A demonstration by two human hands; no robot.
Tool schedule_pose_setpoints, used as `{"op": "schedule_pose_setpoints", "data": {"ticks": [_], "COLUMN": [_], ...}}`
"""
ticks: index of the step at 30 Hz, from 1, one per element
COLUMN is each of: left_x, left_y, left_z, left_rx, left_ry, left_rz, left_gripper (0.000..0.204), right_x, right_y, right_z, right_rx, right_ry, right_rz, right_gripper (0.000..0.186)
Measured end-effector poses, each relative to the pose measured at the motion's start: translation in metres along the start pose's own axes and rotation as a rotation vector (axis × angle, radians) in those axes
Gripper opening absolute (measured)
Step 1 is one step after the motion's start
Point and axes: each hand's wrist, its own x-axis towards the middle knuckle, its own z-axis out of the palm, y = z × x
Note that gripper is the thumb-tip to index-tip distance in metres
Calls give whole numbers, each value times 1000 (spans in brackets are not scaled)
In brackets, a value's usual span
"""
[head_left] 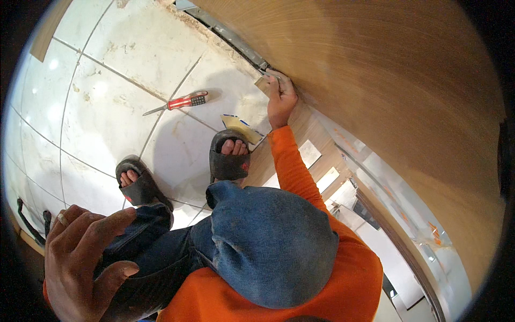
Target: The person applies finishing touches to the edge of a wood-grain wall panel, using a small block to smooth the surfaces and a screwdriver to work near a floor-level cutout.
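Note:
My right hand (282, 102), at the end of an orange sleeve, reaches to the bottom edge of a large wood-grain panel (375, 80). Its fingers are closed around a small flat tan piece (262, 85), partly hidden by the hand; its material is unclear. At the lower left, my left hand (80, 257) is raised over my leg, empty, fingers apart. A hand tool (186, 101) with a red and black handle and a tapering metal blade lies on the white tiles. Beside my sandal (230, 158) sits a yellowish scrap (242, 127) with blue edges.
White floor tiles (115, 43) carry dust and dirt marks. A gap with a dark metal strip (228, 36) runs along the panel's base. Dark cable-like things (29, 222) lie at the far left. A second wood-coloured board (49, 29) stands at the upper left.

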Motion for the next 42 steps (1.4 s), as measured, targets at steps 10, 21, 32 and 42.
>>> {"op": "schedule_pose_setpoints", "data": {"ticks": [10, 21, 32, 42], "left_x": [-2, 9, -3, -4], "left_y": [0, 5, -7, -22], "left_z": [2, 1, 12, 11], "left_rx": [2, 35, 41, -85], "left_ry": [-14, 28, -103, -168], "left_rz": [-24, 19, 9, -52], "left_gripper": [79, 65, 58, 68], "right_x": [-3, 13, 27, 24], "right_y": [-11, -6, -2, -14], "right_z": [-15, -38, -50, -39], "right_rx": [-101, -628, -845, -748], "right_ry": [-100, -254, -434, -451], "right_rz": [51, -450, -525, -457], "right_gripper": [19, 21, 14, 15]}}
